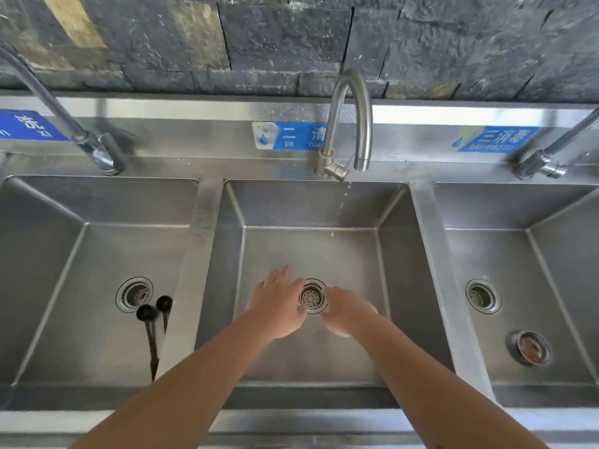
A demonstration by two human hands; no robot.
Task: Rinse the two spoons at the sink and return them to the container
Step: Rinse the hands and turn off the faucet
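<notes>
Over the middle sink [392, 254], both hands [275, 306] are held empty with loose fingers; two spoons [152, 319] are left unreturned in the left sink.

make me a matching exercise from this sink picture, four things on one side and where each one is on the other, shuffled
Things:
1. spoons
2. hands
3. loose strainer
4. curved tap

Places:
A. right basin
B. behind the middle basin
C. left basin
D. over the middle drain

Pairs: 1-C, 2-D, 3-A, 4-B
</notes>
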